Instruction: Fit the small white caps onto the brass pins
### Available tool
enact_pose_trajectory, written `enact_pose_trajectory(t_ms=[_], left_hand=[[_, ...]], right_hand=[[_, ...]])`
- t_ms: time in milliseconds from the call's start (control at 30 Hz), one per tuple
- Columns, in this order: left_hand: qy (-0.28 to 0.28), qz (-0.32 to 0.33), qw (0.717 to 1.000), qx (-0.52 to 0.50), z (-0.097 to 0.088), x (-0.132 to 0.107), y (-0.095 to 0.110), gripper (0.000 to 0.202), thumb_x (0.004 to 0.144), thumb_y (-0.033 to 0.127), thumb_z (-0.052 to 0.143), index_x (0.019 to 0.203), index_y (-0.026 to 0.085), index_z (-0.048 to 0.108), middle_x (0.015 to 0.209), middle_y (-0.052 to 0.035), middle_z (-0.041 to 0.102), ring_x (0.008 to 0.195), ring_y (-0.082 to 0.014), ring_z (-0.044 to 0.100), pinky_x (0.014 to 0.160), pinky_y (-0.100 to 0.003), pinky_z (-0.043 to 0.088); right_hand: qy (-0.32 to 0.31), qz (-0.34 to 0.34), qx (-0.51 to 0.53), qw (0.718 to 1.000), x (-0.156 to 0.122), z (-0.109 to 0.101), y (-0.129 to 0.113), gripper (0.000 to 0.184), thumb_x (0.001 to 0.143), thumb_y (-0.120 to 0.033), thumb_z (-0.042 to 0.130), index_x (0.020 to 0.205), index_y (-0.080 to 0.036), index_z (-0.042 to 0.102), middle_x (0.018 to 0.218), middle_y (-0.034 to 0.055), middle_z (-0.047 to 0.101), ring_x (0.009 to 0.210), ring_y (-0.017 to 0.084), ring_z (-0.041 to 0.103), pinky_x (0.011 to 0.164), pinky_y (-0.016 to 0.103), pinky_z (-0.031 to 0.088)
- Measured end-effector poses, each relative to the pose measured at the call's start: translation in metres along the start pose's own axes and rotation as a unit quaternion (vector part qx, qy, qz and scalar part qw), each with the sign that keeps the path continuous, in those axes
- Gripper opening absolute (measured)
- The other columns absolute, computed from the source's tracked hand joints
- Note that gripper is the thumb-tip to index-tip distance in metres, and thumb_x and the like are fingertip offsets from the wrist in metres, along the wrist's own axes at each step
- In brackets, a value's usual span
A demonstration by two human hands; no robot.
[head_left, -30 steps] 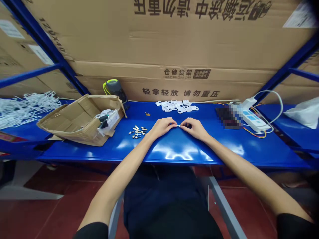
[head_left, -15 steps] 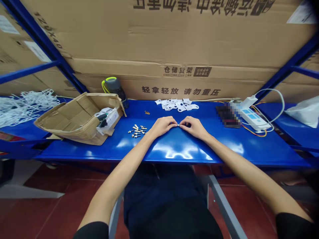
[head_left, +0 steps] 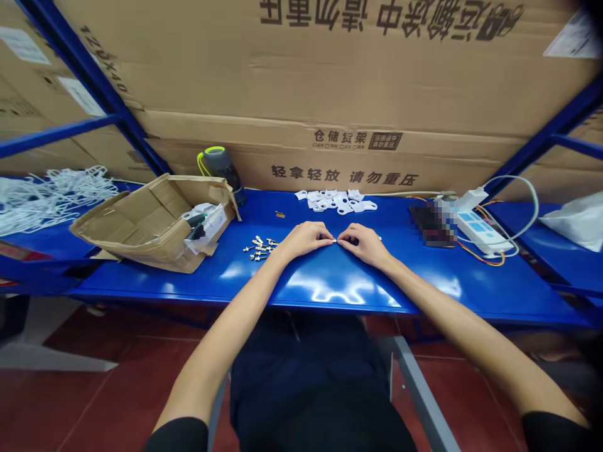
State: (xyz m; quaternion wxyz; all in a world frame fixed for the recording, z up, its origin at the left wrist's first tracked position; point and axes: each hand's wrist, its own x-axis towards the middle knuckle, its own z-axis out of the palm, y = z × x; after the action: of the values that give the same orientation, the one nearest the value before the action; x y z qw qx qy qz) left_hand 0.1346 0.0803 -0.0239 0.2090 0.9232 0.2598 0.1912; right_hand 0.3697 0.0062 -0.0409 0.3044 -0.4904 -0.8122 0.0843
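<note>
Head view: our left hand (head_left: pixel 308 239) and right hand (head_left: pixel 363 243) pinch one fitting (head_left: pixel 335 240); right of our grip, a pale bit (head_left: pixel 380 238) has appeared.

The left hand (head_left: pixel 308 238) and right hand (head_left: pixel 362 243) are sitting slightly nearer the front edge of the worktop (head_left: pixel 188 289) than half a second ago. Their fingertips are meeting more closely, so less of the small metal piece (head_left: pixel 335 240) is showing. A small pale bit (head_left: pixel 380 238) is now peeking out beside the right hand, toward the right edge.
</note>
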Motion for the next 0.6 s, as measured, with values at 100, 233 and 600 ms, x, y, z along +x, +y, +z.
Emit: enact_pose_trajectory(t_ms=[100,233,600], left_hand=[[-0.005,-0.007,1.0,-0.003,-0.0029,-0.0016,-0.0027,0.025,0.099,0.042,0.067,0.109,0.027,0.084,0.102,-0.0029,0.074,0.086,-0.0171,0.066,0.073,-0.027,0.044],[0.002,-0.003,1.0,0.015,-0.0013,-0.0014,-0.0037,0.027,0.1,0.044,0.065,0.111,0.028,0.084,0.102,-0.0036,0.074,0.088,-0.0178,0.067,0.073,-0.027,0.045],[0.012,0.008,0.999,0.041,-0.0019,-0.0027,-0.0029,0.029,0.102,0.042,0.06,0.11,0.028,0.084,0.101,-0.0039,0.075,0.09,-0.0193,0.068,0.076,-0.028,0.047]], right_hand=[[-0.003,-0.011,0.002,1.0,-0.0003,-0.0013,-0.0022,0.016,0.1,-0.031,0.063,0.096,-0.023,0.076,0.092,0.0059,0.068,0.086,0.022,0.063,0.077,0.035,0.048],[-0.008,-0.007,0.002,1.0,0.0001,-0.0017,-0.0031,0.019,0.101,-0.033,0.061,0.097,-0.022,0.077,0.092,0.0063,0.068,0.086,0.022,0.063,0.076,0.035,0.048],[-0.019,0.004,0.0,1.0,0.0031,-0.0013,-0.0033,0.026,0.102,-0.039,0.057,0.099,-0.023,0.078,0.092,0.0075,0.068,0.088,0.024,0.064,0.077,0.037,0.05]])
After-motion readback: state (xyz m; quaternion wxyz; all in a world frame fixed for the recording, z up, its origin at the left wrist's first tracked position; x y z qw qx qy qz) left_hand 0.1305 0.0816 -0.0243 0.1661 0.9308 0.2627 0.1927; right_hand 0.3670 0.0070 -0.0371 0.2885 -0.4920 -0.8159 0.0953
